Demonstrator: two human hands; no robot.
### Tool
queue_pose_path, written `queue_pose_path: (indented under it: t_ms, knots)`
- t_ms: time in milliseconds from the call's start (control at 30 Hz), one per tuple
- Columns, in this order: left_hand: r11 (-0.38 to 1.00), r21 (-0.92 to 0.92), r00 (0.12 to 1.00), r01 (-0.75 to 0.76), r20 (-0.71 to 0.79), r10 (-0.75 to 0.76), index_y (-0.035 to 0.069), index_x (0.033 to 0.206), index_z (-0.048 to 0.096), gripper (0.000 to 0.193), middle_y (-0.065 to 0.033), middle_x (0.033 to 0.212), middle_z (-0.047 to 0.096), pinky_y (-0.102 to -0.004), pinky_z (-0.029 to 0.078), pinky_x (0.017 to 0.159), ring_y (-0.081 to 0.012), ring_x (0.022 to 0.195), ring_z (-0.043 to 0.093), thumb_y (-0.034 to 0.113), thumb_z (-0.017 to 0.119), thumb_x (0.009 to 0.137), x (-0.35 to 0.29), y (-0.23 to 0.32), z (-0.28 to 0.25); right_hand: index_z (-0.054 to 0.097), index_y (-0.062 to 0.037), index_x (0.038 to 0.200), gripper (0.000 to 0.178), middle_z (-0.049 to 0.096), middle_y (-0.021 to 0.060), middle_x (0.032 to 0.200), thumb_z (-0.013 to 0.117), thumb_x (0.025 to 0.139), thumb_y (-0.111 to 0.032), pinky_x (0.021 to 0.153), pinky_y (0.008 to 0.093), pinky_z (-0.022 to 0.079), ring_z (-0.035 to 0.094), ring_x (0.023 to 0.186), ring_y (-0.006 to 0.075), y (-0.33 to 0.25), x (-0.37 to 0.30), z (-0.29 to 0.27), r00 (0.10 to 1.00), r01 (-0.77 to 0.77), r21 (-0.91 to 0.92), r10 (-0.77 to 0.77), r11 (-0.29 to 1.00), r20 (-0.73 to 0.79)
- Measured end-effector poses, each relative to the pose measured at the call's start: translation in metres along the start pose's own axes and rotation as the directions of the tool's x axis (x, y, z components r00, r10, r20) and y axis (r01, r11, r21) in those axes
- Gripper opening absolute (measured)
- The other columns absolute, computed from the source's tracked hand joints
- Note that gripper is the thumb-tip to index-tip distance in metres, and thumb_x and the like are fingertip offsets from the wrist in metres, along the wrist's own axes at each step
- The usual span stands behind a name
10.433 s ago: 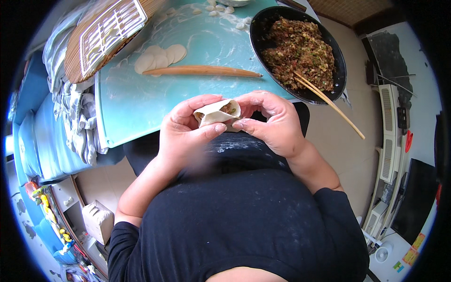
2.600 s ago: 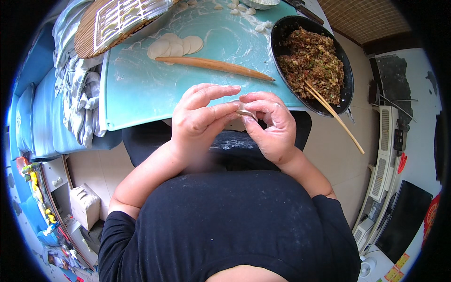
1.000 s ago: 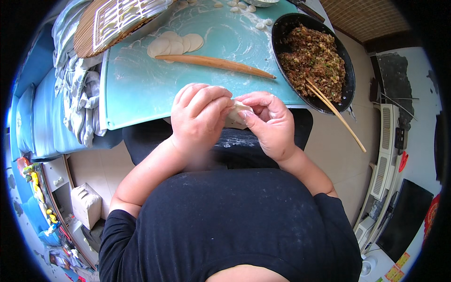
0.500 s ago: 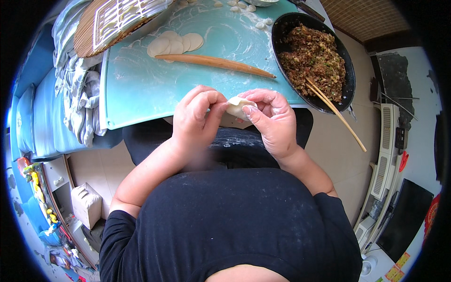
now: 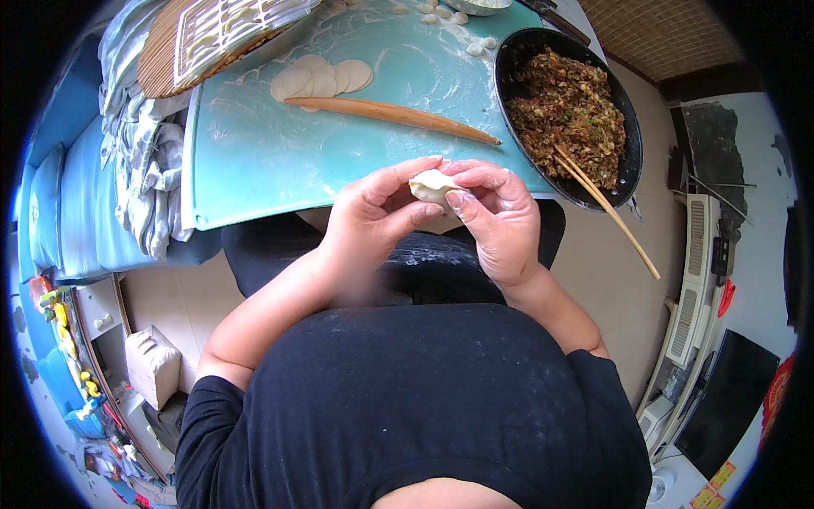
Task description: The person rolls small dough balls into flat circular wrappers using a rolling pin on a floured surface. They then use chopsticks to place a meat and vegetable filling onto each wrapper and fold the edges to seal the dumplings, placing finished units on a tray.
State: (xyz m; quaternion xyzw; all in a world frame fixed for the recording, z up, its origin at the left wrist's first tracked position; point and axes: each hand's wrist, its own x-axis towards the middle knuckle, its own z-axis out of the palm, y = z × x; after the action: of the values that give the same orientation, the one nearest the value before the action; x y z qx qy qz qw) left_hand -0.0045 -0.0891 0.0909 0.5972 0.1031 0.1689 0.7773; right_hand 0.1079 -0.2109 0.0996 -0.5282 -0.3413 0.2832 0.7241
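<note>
A pale, flour-dusted dumpling is held up just off the near edge of the table, between my two hands. My right hand pinches its right side, thumb in front and fingers behind. Around its left end curl the fingers and thumb of my left hand; the exact contact there is partly hidden. Beyond my hands a wooden rolling pin lies on the turquoise board. Thin round dough wrappers overlap behind the pin.
At right stands a black pan of chopped filling, with chopsticks jutting over its rim. Small dough pieces and a metal bowl are at the back. A white rack rests on a round woven mat at far left.
My left thumb and fingers have spread from their pinch at the dumpling's left edge and now curve around it. My right hand keeps hold; the dumpling has shifted slightly.
</note>
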Motion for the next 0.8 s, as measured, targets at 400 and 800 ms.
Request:
queue_pose_path:
  t_ms: [400,800]
  knots:
    - [0.963,-0.252,0.99,0.096,-0.08,-0.12,-0.001,0.117,0.051,0.034,-0.0123,0.108,0.061,-0.0257,0.053,0.074,-0.0157,0.091,0.061,0.008,0.06,0.085,0.002,-0.002,-0.004,0.053,-0.002,0.073,0.02,0.052,0.0149,0.063,0.056,0.087,-0.016,0.049,0.0382,0.042,0.053,0.056,0.0343,-0.015,0.016,-0.015,0.942,0.301,-0.671,-0.102,0.677,0.319]
    - [0.92,-0.383,0.984,0.09,-0.11,-0.142,0.0,0.114,0.052,0.031,-0.0124,0.102,0.063,-0.0234,0.053,0.069,-0.0133,0.076,0.063,0.007,0.06,0.085,-0.001,-0.001,-0.006,0.05,-0.001,0.071,0.017,0.05,0.0142,0.063,0.053,0.085,-0.01,0.051,0.0378,0.041,0.051,0.056,0.0325,-0.007,0.012,-0.017,0.934,0.273,-0.589,-0.063,0.761,0.352]
